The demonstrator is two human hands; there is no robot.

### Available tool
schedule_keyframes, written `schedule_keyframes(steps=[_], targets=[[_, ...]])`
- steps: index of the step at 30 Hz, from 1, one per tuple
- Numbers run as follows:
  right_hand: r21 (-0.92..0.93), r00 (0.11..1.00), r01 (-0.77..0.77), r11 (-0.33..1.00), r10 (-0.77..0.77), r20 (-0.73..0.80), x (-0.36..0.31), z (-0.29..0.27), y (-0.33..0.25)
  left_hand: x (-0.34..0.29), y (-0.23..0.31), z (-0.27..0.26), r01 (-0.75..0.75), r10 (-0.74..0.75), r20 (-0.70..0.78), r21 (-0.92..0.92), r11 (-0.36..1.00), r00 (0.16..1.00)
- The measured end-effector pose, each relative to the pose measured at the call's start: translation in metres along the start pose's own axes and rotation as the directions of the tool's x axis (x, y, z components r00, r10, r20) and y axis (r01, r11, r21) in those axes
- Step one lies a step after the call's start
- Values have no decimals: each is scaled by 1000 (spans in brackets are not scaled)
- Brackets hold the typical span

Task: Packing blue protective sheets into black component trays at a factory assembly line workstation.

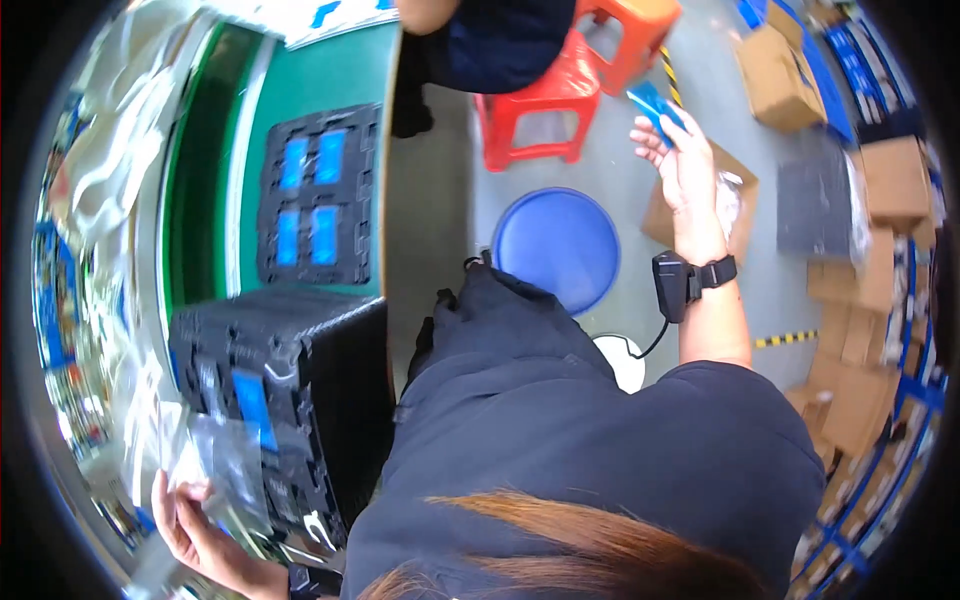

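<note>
Out to the right, my right hand (685, 170) is closed on a flat blue rectangular piece (652, 104), gripped between thumb and fingers. My left hand (198, 530) is at the lower left, its fingertips pinched at a clear plastic bag (225, 465). Beside the bag rises a tall stack of black trays (350, 400), with a similar blue piece (254, 408) lying on top, partly behind the bag. Farther along the green bench, a black tray (268, 240) holds several blue rectangular pieces (325, 235).
A round blue stool (557, 250) stands before me, with red plastic stools (540, 110) beyond. Another person (510, 45) sits at the far bench end. Under my right hand is an open cardboard box (738, 190). Cardboard boxes (860, 370) and racks line the right side.
</note>
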State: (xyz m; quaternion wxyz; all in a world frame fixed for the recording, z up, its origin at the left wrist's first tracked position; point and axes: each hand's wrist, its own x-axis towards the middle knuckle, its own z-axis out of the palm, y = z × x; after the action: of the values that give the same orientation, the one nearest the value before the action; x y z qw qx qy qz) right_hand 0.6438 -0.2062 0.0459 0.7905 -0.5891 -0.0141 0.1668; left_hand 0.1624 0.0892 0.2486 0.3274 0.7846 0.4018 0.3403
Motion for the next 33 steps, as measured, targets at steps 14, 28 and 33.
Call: schedule_keyframes(steps=[14, 28, 33], targets=[[171, 742, -377, 910, 407, -532, -90, -118, 132, 49, -14, 53, 32, 64, 443, -206, 978, 894], [358, 657, -315, 879, 474, -586, -217, -144, 160, 3, 54, 94, -44, 258, 728, -300, 953, 635], [346, 718, -334, 877, 475, -509, -196, -126, 144, -14, 37, 103, 112, 177, 710, -340, 934, 682]])
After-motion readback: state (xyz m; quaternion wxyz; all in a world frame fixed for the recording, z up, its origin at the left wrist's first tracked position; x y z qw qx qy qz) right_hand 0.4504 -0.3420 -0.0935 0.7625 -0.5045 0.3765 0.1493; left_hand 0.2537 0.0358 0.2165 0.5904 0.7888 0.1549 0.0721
